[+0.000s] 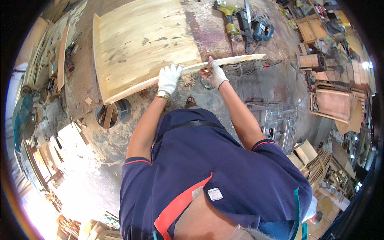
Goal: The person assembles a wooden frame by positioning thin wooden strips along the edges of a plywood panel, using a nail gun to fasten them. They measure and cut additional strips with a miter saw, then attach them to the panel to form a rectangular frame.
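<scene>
Along the near edge of a pale plywood panel point(148, 40) runs a long, narrow wooden strip point(240, 59), its right end sticking out past the panel. My left hand point(169, 79), in a white work glove with a watch at the wrist, is closed over the strip near its middle. A little to the right, my right hand point(216, 74) grips the same strip, thumb on top and fingers curled beneath; its glove leaves some fingertips bare. Another strip point(98, 60) stands along the panel's left edge. Whether the long strip is fastened to the panel, I cannot tell.
The panel lies on a stained workbench point(208, 36). A yellow-green nail gun point(229, 16) and a blue-black power tool point(262, 30) lie at its far right. A round bin point(116, 116) with offcuts stands below left. Sawdust covers the floor; stacked wooden frames point(332, 104) line the right.
</scene>
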